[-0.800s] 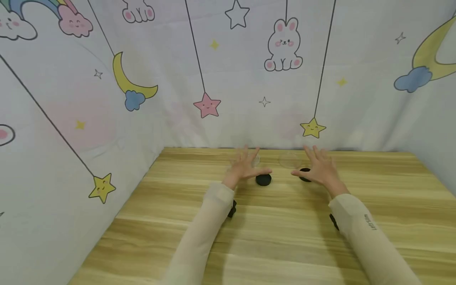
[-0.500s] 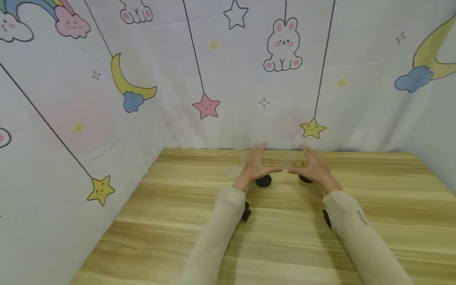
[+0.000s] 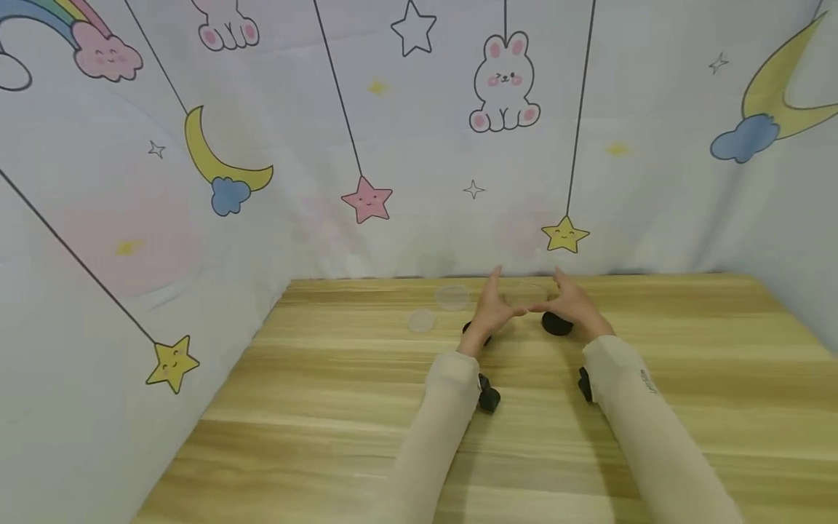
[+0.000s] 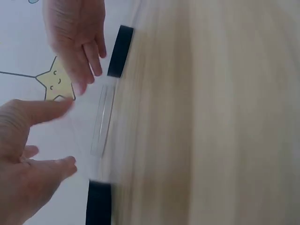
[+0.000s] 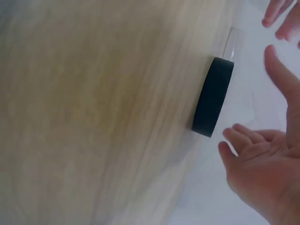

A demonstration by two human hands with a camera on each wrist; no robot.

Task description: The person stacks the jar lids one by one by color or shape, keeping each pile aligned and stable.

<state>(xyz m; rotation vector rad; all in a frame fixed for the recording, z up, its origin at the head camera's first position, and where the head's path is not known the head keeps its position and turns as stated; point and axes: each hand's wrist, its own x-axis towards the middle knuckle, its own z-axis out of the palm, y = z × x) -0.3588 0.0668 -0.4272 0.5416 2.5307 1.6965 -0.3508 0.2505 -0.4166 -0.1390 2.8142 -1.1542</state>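
My left hand [image 3: 492, 309] and my right hand [image 3: 574, 302] face each other over the back of the table, thumbs pointing inward with their tips close together. Both hands have fingers spread and hold nothing. Between and behind them lies a clear, shallow round piece [image 3: 526, 293], seen edge-on in the left wrist view as a thin clear band [image 4: 103, 119]. A thick black disc [image 3: 556, 323] lies under my right hand, its flat side wall showing in the right wrist view. Another black disc [image 3: 468, 331] is partly hidden by my left hand.
Two more clear round pieces, one at the back [image 3: 453, 297] and one nearer [image 3: 422, 320], lie left of my left hand. A patterned white cloth [image 3: 425, 233] rises along the rear edge of the wood-grain table [image 3: 314, 407].
My left hand has moved right, past the left clear pieces and over the left black disc. My right hand has shifted slightly left, bringing the thumbs together. The discs stay put.
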